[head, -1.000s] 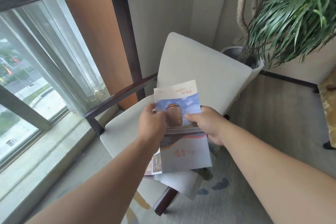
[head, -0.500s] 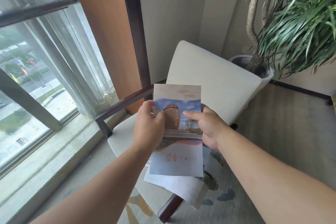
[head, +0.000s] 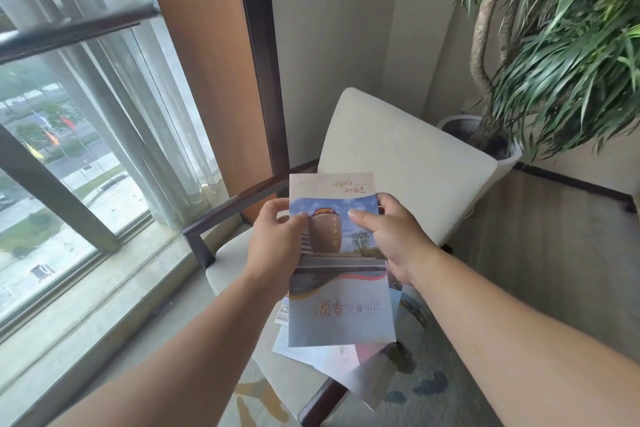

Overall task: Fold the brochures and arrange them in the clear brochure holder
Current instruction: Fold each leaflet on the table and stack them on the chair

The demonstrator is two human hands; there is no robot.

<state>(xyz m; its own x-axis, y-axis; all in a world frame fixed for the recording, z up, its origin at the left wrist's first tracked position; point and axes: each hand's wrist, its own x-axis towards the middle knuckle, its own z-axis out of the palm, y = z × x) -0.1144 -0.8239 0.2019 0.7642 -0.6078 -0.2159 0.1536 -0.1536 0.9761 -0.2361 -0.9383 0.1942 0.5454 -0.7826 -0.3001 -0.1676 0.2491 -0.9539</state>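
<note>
Hands: our left hand (head: 277, 246) and right hand (head: 391, 236) both pinch the brochure (head: 341, 288).
Change: brochure raised higher than a second ago.
Fold: probably done.
Holder: unseen.

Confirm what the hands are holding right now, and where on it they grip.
Both hold one brochure: left hand pinches its left edge, right hand its right edge, both in the upper half, thumbs on the front cover. More brochures lie loose on the chair below.

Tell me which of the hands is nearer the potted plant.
Right. The right hand grips the brochure's plant-side edge; the left hand holds the far edge, toward the window. The potted plant stands behind the chair.
</note>
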